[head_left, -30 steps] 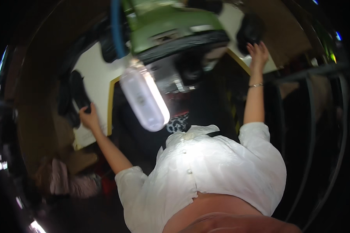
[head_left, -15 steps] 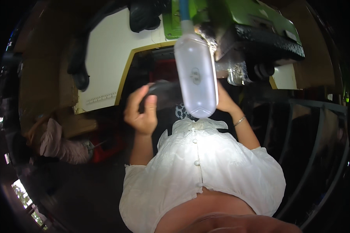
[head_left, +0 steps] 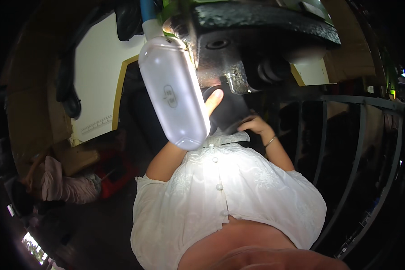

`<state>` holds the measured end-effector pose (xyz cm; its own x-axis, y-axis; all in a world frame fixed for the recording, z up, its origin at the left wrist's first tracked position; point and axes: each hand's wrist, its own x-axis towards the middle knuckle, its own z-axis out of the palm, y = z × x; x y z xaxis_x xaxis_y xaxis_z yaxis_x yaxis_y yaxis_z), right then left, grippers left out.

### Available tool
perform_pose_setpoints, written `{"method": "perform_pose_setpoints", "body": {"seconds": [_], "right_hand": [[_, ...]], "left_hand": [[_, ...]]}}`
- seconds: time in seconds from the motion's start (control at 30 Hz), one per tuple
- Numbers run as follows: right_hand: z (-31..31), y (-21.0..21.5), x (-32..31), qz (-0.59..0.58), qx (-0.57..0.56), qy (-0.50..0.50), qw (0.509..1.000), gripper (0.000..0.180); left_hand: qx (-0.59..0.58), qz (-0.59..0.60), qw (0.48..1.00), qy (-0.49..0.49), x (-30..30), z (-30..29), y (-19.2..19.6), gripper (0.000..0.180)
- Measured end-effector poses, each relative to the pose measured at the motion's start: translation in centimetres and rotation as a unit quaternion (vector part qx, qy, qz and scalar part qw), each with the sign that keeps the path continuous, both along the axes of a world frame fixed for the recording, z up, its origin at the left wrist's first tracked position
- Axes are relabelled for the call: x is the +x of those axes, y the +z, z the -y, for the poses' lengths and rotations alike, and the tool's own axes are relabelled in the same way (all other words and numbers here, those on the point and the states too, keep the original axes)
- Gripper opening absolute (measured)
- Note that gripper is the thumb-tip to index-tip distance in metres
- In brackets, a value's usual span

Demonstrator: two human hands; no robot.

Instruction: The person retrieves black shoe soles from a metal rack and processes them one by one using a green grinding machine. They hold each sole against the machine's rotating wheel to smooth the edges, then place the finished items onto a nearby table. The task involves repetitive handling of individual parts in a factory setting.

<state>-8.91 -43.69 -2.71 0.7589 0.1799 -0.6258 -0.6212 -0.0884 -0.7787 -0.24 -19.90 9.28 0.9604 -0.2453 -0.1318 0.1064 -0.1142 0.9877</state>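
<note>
A dark, smooth piece [head_left: 231, 108], blurred and shaped like part of a shoe, is beneath the head of a green-and-black machine [head_left: 256, 27]. My left hand [head_left: 214, 101] grips its left side, with one finger or thumb lying over it; the rest of that hand is behind the white lamp [head_left: 175, 94]. At the piece's lower right edge, my right hand [head_left: 256, 125] has its fingers bent and closed on the rim. The machine's metal lower part [head_left: 235, 78] stands just above the piece.
Dark shoe-like pieces [head_left: 69, 101] lie along the left side of the white table [head_left: 92, 76], which has a yellow-edged cutout. Metal rack bars [head_left: 362, 135] stand at the right. Another person [head_left: 69, 184] is at the left, near a red stool or chair [head_left: 117, 175].
My left hand has moved right, bringing the dark piece under the machine head. My right hand, formerly behind the lamp, now shows at the piece's edge. The view has shifted, so lamp and machine appear further left.
</note>
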Motion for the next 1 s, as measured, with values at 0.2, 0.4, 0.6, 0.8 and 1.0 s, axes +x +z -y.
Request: {"method": "perform_pose_setpoints", "body": {"seconds": [0.2,0.4,0.6,0.8,1.0], "right_hand": [[5.1,6.9,3.6,0.134,0.375,-0.357,0.845,0.04],[-3.1,13.8,7.4,0.267,0.384,-0.452,0.76,0.042],[-9.4,13.4,6.3,0.248,0.401,-0.455,0.755,0.045],[-10.3,13.3,6.9,0.262,0.348,-0.285,0.854,0.033],[-9.2,15.9,9.3,0.327,0.157,-0.035,0.931,0.023]], "left_hand": [[-0.109,-0.057,0.992,0.021,-1.3,-1.2,-0.2,0.021],[-0.259,-0.07,0.963,0.023,-2.1,-4.5,0.7,0.028],[-0.188,-0.102,0.971,0.103,-4.2,-10.6,-0.4,0.025],[0.013,-0.148,0.987,0.067,-6.8,-11.3,-6.9,0.028],[0.132,0.001,0.987,-0.089,-5.3,-4.1,-3.1,0.023]]}}
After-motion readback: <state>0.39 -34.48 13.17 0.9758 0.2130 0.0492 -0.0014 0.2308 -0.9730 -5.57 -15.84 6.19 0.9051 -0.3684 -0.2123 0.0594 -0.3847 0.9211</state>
